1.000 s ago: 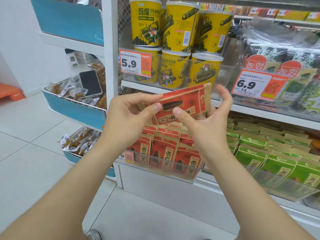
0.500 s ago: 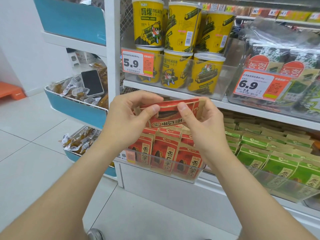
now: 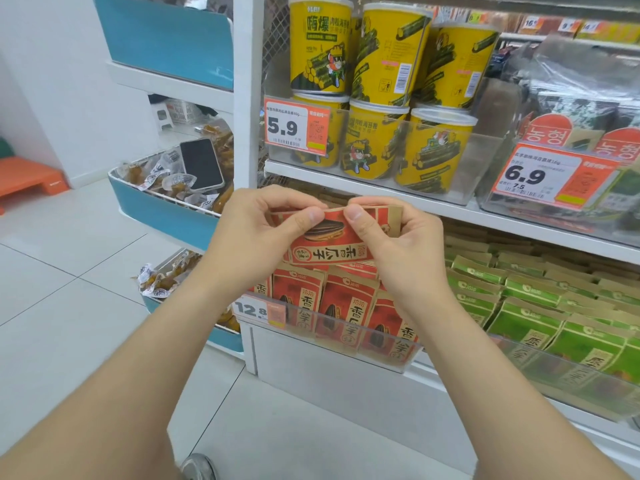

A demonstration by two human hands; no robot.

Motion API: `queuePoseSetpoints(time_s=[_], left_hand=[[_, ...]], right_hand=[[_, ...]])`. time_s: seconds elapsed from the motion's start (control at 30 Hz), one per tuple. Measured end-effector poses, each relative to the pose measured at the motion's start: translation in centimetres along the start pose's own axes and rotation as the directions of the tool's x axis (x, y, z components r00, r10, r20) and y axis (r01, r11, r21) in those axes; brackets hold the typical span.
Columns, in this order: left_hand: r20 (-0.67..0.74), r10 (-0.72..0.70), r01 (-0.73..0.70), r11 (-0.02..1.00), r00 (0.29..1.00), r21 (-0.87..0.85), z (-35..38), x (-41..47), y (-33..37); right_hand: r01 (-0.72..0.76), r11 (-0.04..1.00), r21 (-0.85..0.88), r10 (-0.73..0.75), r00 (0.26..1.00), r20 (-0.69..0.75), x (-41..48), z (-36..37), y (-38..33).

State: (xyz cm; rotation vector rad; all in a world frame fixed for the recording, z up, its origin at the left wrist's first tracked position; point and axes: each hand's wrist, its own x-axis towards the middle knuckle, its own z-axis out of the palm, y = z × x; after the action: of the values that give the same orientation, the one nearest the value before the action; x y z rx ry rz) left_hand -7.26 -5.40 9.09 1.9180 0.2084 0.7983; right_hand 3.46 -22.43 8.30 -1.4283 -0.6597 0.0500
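Pinching red packet [image 3: 329,245] in left grip [image 3: 256,240] and right grip [image 3: 405,251], clear bin [image 3: 403,363] holding packs [image 3: 343,306]

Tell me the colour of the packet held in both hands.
The packet is mainly red with tan edges; the head view shows it.

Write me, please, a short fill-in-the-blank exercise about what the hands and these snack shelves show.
1. The left hand and the right hand pinch a packet whose front is mostly ____.
2. The price tag before the yellow tubs reads ____.
3. On the wrapped snacks in the blue bin lies a dark ____.
4. The shelved packets at the far right of the bottom shelf are ____.
Missing words: red; 5.9; phone; green.
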Motion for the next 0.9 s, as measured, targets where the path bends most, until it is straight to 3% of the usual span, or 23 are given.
queuePoseSetpoints(time_s=[0.1, 0.2, 0.3, 0.37, 0.47, 0.57, 0.7, 0.9], left_hand=[[-0.107, -0.062, 0.053, 0.995, 0.992, -0.088, -0.4, 0.2, -0.3], [-0.148, -0.100, 0.075, 0.983, 0.984, -0.165, -1.2, 0.7, -0.5], [-0.144, -0.112, 0.127, 0.987, 0.983, 0.096, -2.3, 1.5, -2.3], [-0.144, -0.158, 0.197, 0.926, 0.977, 0.323, -3.2, 1.7, -3.3], [0.030, -0.280, 0.215, 0.800, 0.960, 0.561, -4.3, 1.4, -3.9], [0.235, -0.437, 0.128, 0.654, 0.868, 0.746, -4.9, 0.8, -4.2], [0.280, -0.435, -0.005, 0.534, 0.856, 0.845, -5.3, 1.3, -6.9], [0.318, -0.351, -0.062, 0.581, 0.880, 0.812, -5.9, 2.3, -8.7]], right_hand=[[0.041, 0.999, -0.035, -0.039, 0.997, 0.064, 0.4, 0.7, 0.1], [0.113, 0.976, -0.189, -0.095, 0.990, 0.101, 1.0, 1.5, 0.9], [0.198, 0.930, -0.310, -0.211, 0.977, -0.011, 1.4, 2.5, 1.9], [0.255, 0.875, -0.411, -0.305, 0.951, -0.059, 1.8, 3.1, 2.3], [0.309, 0.807, -0.502, -0.335, 0.941, 0.041, 2.5, 4.0, 2.8], [0.378, 0.740, -0.556, -0.316, 0.925, 0.209, 3.1, 5.8, 3.7], [0.389, 0.636, -0.667, -0.235, 0.920, 0.314, 4.1, 8.1, 4.6], [0.452, 0.472, -0.757, -0.204, 0.892, 0.404, 5.9, 8.7, 3.1]])
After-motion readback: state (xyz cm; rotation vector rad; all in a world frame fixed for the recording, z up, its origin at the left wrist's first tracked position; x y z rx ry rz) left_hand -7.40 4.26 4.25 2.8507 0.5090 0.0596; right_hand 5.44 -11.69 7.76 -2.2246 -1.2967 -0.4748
